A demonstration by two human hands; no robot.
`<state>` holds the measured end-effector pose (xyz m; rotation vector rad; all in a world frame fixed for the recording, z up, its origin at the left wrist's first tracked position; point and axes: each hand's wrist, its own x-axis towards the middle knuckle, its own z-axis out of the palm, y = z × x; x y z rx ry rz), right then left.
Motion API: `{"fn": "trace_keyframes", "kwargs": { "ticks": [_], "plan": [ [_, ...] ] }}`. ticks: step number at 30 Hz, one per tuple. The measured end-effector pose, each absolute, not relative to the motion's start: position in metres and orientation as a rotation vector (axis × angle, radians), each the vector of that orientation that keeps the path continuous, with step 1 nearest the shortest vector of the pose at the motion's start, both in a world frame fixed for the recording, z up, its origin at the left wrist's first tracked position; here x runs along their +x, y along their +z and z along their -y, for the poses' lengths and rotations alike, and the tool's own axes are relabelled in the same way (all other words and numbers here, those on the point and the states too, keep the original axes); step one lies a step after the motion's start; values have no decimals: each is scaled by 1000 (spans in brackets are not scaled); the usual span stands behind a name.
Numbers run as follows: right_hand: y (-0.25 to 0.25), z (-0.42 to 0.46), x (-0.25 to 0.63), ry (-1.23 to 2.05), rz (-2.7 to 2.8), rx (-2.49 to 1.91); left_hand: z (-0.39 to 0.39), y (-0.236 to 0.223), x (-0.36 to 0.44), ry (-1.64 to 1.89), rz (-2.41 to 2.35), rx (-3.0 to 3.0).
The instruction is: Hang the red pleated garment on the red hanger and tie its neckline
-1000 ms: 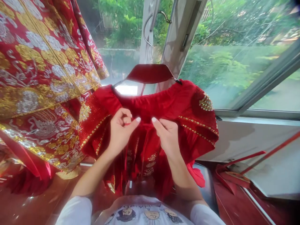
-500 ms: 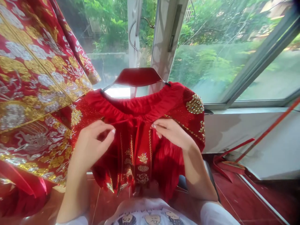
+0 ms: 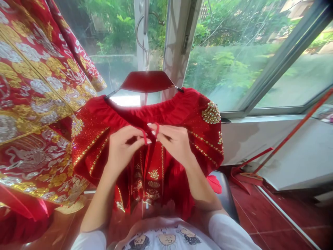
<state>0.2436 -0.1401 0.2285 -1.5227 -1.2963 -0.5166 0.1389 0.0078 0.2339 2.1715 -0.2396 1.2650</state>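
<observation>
A red skirt point(image 3: 192, 118) with gold bead trim hangs by its gathered waistband from a red hanger point(image 3: 147, 81), whose metal hook is caught on the window frame. My left hand point(image 3: 122, 147) and my right hand point(image 3: 173, 140) meet at the middle of the waistband. Each hand pinches a thin red drawstring point(image 3: 149, 133); one loop of it curls over my right fingers. Gold-embroidered panels hang down below my hands.
A large red robe point(image 3: 36, 104) with gold and silver embroidery hangs close on the left. Behind stand a window point(image 3: 234, 59) with greenery outside and a white sill point(image 3: 286, 146). A dark stool point(image 3: 226, 194) and red tiled floor point(image 3: 273, 225) lie below; red straps point(image 3: 249, 170) rest against the wall.
My hands were apart on the waistband half a second ago; they have come together at its centre and now pinch the red drawstring. The view has shifted slightly.
</observation>
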Motion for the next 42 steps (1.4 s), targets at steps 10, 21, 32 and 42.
{"fn": "trace_keyframes", "kwargs": {
  "ticks": [10, 21, 32, 42],
  "plan": [
    [211, 127, 244, -1013, 1435, -1730, -5, 230, 141, 1143, 110, 2316],
    [206, 128, 247, -1111, 1385, -1582, 10, 219, 142, 1351, 66, 2379],
    [205, 137, 247, -570, 1018, -1392, 5, 218, 131, 1457, -107, 2146],
    [201, 131, 246, 129, 866, -1000, 6, 216, 147, 978, 226, 1481]
  ]
}}
